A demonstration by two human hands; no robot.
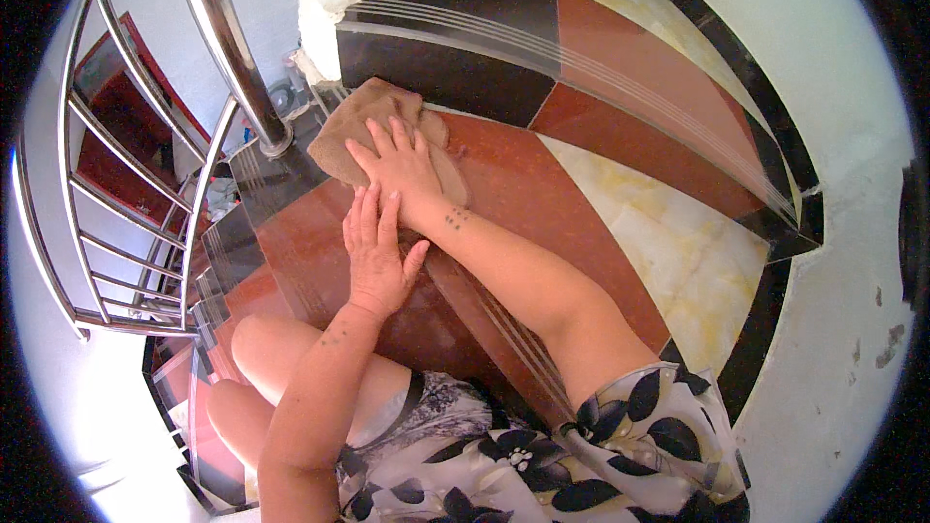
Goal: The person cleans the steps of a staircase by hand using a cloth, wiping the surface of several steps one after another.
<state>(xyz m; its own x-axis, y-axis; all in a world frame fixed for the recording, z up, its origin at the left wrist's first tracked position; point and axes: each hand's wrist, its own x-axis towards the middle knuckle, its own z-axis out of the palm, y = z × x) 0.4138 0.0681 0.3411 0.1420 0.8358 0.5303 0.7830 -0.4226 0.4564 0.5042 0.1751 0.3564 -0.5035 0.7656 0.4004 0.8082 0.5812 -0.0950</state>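
A folded brown cloth (pixel 349 132) lies on the reddish tiled stair tread (pixel 501 181), close to the black-tiled riser (pixel 436 73) of the step above. My right hand (pixel 403 174) rests flat on the cloth with its fingers spread, covering part of it. Just below, my left hand (pixel 378 254) has its fingers extended and thumb apart. Its fingertips reach the edge of my right hand near the wrist; whether they touch the cloth I cannot tell. Nothing shows in the left hand.
On the left stands a stainless steel railing (pixel 131 181), its thick post (pixel 232 51) set near the cloth. Lower steps (pixel 240 290) descend at the left, beside my bent knees (pixel 272 352). A pale wall (pixel 835 349) with black skirting tiles (pixel 763 327) borders the right side.
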